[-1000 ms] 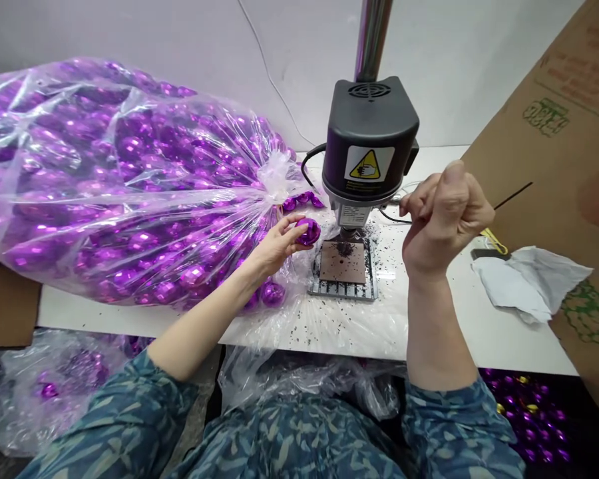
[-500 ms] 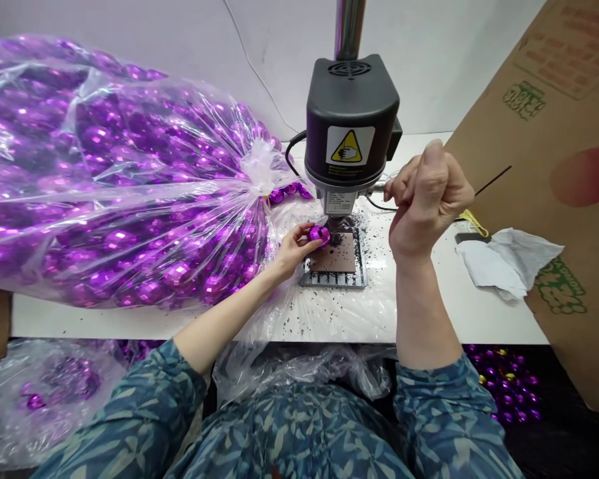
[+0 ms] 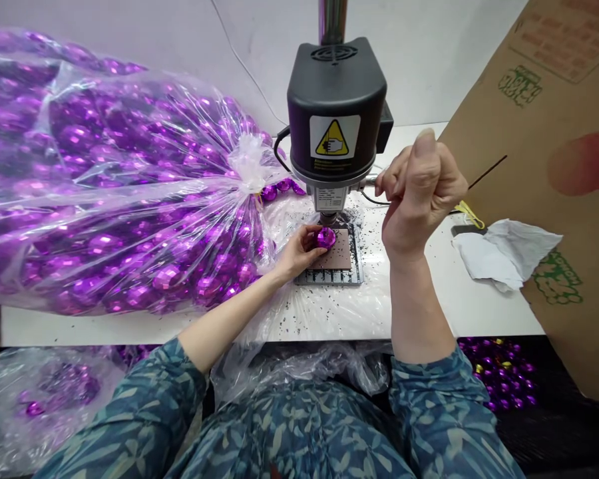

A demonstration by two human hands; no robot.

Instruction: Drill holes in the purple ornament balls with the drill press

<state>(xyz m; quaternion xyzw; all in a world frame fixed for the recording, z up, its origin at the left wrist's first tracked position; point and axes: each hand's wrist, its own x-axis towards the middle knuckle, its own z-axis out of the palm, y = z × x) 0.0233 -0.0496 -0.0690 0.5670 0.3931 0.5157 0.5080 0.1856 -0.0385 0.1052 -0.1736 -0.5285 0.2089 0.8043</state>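
Note:
Between thumb and fingers, my left hand holds a shiny purple faceted ball. The ball is over the brown board on the slotted metal base, just beneath the drill press's lower end. Above it stands the black-topped drill press with a yellow warning label. My right hand is closed around the drill press's side lever; most of the lever is hidden by the fingers. Dark shavings lie scattered around the base.
A big clear bag of purple balls fills the left of the white table. At right, crumpled white paper lies before a cardboard box. More purple balls sit below the table's right edge, and clear plastic hangs lower left.
My left hand has brought the purple ball rightward from beside the bag to over the board under the drill press. My right hand stays on the lever. The whole view has shifted slightly.

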